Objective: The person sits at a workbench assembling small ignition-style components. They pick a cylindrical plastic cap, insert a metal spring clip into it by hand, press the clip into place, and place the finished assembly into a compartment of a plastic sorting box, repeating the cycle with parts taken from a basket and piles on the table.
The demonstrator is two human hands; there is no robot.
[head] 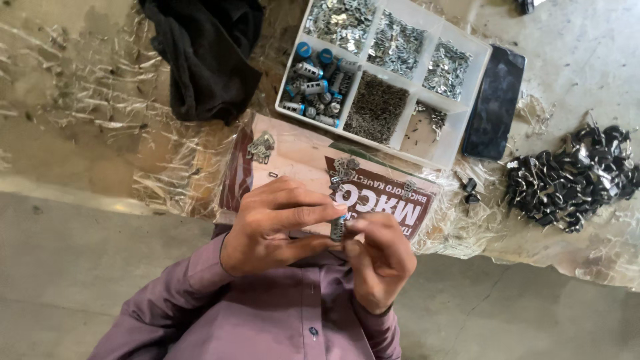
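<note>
The small metal cylinder [338,229] sits upright between both hands, just above the near edge of a printed cardboard sheet [300,157] that covers part of the workbench. The left hand [273,223] pinches the cylinder between thumb and forefinger, clamped on its body; the right hand [377,260] closes its fingertips against the cylinder's side and lower end, so both grips are shut on the same part. Judging by this posture, the step in hand is the fitting of a small piece into the cylinder. The next move calls for a steady left-hand hold and fine fingertip pressure from the right, in line with the cylinder's axis. Loose metal clips [261,147] lie on the cardboard, with a second cluster [344,168] nearer the hands. Behind the sheet stands a white compartment tray [460,107]: its left compartment holds blue-capped cylinders [315,85], the others hold stamped plates, pins and springs. A dark phone [495,103] lies just beside the tray, a heap of black parts [573,177] lies well to the right, and a black cloth [207,57] lies to the left.
</note>
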